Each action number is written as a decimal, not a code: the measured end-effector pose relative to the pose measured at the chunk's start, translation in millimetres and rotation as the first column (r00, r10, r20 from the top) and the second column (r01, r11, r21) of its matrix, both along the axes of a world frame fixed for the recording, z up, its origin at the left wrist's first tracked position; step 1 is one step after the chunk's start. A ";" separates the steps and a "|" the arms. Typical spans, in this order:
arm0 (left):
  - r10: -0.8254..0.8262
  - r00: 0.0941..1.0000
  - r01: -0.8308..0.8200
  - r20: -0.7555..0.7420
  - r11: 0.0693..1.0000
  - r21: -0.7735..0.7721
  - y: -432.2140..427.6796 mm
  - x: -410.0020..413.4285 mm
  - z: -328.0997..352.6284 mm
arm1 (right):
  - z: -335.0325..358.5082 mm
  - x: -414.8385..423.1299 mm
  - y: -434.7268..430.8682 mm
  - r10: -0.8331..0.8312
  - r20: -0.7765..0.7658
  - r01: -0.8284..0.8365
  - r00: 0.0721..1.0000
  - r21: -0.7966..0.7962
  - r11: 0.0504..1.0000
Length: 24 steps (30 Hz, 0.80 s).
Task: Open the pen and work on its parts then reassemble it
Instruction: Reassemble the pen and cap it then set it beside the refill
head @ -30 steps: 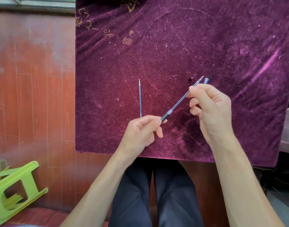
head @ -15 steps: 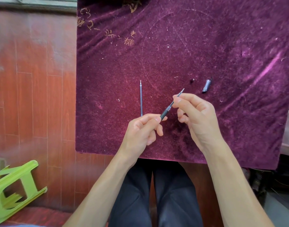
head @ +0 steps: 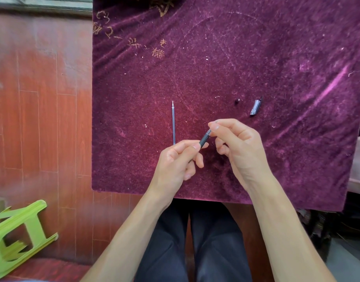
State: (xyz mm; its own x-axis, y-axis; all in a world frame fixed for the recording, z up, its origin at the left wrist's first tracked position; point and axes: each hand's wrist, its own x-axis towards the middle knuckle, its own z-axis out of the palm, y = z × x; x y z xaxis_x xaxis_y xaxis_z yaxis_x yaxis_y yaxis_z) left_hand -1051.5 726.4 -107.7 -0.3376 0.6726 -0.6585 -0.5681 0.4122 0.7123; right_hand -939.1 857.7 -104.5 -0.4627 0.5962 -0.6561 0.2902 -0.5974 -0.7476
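Observation:
Both my hands hold the pen body over the purple velvet cloth [head: 256, 47]. My left hand [head: 175, 159] pinches its black ribbed grip section [head: 204, 140]. My right hand [head: 238, 147] pinches the upper end, where a small silvery tip [head: 216, 121] pokes out past my fingers. The rest of the pen body is hidden in my hands. The thin refill [head: 173, 123] lies on the cloth left of my hands, tip pointing away from me. The clear cap [head: 256, 106] with a black clip lies to the upper right. A tiny black piece [head: 238, 101] sits beside it.
The cloth-covered table ends at a front edge [head: 175, 193] just before my knees. A lime green plastic stool [head: 18, 231] lies tipped on the red wooden floor [head: 42, 119] at the lower left. Clutter shows past the table's right edge.
My right hand has moved down and left toward my left hand. Much less of the pen body shows between them now. The cap, earlier behind my right hand, is uncovered.

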 end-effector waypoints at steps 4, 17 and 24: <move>0.014 1.000 -0.014 -0.010 1.000 -0.004 2.1 0.1 0.2 | -2.7 0.2 -2.4 -0.020 -0.005 0.020 1.000 -0.020 1.000; 0.017 1.000 -0.017 0.002 1.000 -0.008 6.3 -0.2 1.3 | -7.8 2.8 1.9 -0.047 -0.007 0.047 0.999 -0.022 0.999; 0.056 0.998 -0.056 0.005 0.998 -0.021 9.0 -2.4 -0.8 | -6.9 15.7 25.4 -0.172 0.284 -0.001 0.943 0.523 0.852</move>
State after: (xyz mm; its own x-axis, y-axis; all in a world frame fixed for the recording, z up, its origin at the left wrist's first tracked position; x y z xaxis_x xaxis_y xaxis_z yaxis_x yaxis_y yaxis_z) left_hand -1053.9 735.5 -108.5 -0.3705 0.6389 -0.6743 -0.5948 0.3943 0.7005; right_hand -923.4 883.1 -111.3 -0.2196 0.9119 -0.3466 0.5228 -0.1900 -0.8310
